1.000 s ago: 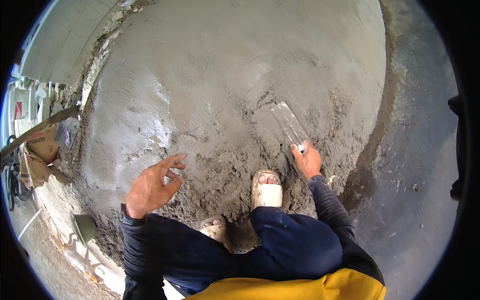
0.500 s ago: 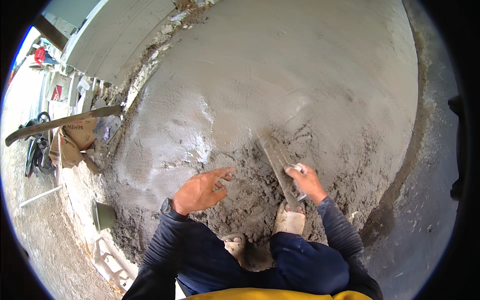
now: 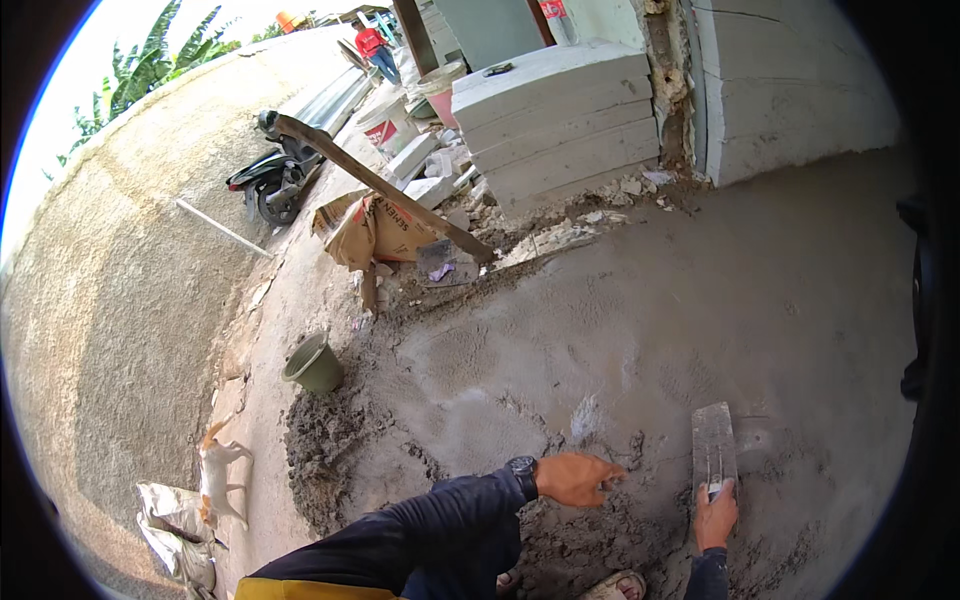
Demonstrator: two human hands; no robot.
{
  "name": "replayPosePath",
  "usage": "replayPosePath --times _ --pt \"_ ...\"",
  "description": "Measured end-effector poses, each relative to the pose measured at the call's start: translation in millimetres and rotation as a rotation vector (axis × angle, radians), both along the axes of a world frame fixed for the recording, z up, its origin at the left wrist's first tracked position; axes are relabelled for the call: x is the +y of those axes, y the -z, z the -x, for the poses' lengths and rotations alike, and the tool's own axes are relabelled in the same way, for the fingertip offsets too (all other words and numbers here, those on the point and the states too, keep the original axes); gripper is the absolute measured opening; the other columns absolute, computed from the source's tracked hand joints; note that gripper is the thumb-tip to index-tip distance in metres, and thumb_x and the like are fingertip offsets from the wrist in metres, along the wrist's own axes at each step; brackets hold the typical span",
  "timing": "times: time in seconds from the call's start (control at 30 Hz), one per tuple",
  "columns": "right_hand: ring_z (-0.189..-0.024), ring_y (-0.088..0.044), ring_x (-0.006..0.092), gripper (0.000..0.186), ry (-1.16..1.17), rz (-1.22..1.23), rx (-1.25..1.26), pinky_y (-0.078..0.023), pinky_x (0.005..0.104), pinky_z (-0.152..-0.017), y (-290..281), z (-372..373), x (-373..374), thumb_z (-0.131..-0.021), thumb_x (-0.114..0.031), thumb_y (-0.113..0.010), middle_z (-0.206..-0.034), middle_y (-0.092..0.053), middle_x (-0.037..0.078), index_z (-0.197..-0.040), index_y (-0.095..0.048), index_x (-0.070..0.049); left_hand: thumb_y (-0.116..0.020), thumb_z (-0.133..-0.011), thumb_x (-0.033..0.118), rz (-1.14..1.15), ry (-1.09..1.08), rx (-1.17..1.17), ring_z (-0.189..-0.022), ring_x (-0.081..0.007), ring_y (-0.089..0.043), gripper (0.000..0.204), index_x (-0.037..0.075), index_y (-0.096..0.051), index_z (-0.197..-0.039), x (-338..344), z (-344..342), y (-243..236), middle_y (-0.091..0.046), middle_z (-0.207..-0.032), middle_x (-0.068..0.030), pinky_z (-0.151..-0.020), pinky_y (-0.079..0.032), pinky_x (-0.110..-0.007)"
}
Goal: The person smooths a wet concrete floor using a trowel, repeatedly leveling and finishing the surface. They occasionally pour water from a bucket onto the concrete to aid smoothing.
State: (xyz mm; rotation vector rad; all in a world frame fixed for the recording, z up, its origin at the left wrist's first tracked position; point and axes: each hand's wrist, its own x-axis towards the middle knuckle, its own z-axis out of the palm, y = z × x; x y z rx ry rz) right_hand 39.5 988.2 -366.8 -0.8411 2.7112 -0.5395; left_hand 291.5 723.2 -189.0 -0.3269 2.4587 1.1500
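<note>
A long flat plastering trowel [image 3: 714, 435] rests on the wet grey concrete [image 3: 660, 330], its blade pointing away from me. My right hand [image 3: 716, 517] is closed round its handle. My left hand [image 3: 575, 480] hovers over or just touches rough mortar to the left of the trowel, its fingers loosely bent and apart, with nothing seen in them. Lumpy, unsmoothed mortar [image 3: 590, 545] lies below both hands and round my sandalled foot [image 3: 617, 586]. Farther out the surface is smoother.
At the left stand a green bucket [image 3: 316, 366] beside a mortar heap [image 3: 325, 450], a white and orange cat [image 3: 218, 470] and a pale sack [image 3: 175, 525]. A timber [image 3: 385, 190] leans over a torn paper bag [image 3: 370, 232]. Beyond are a motorbike [image 3: 275, 180] and a person in red [image 3: 370, 45].
My view has swung left, bringing the cat, motorbike and wall into sight. The trowel, still in my right hand, now points straight ahead instead of slanting left. My left hand stays empty.
</note>
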Motion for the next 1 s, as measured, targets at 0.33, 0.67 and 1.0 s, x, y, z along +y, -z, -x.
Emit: replayPosePath --times 0.33,0.67,1.0 --pt "-0.103 -0.069 0.0499 0.059 0.493 -0.175 0.033 -0.054 0.0561 -0.092 -4.7 152.9 116.2 -0.097 -0.049 -0.063 -0.105 -0.072 0.033 -0.124 -0.060 0.004 -0.067 -0.092 0.015 -0.070 -0.052 -0.187 -0.098 -0.0250 -0.076 0.060 0.004 -0.054 -0.149 13.4 22.0 -6.3 -0.075 -0.122 -0.0143 -0.088 -0.058 -0.039" --pt "-0.092 -0.073 0.0382 0.055 0.688 0.279 -0.327 -0.054 0.0483 -0.084 -1.0 115.9 127.5 -0.095 -0.048 -0.065 -0.097 -0.073 0.027 -0.108 -0.067 0.005 -0.067 -0.091 0.014 -0.076 0.019 -0.161 -0.097 -0.0252 -0.076 0.059 0.003 -0.055 -0.147 24.9 36.0 -13.4 -0.074 -0.124 -0.0137 -0.086 -0.058 -0.038" --pt "-0.081 -0.070 0.0440 0.053 0.892 0.099 -0.197 -0.053 0.0520 -0.078 -25.0 -60.8 263.7 -0.095 -0.048 -0.069 -0.089 -0.072 0.026 -0.111 -0.062 0.002 -0.068 -0.092 0.017 -0.129 0.069 -0.194 -0.086 -0.0198 -0.073 0.060 0.005 -0.054 -0.149 33.6 65.1 12.2 -0.074 -0.120 -0.0130 -0.080 -0.058 -0.035"
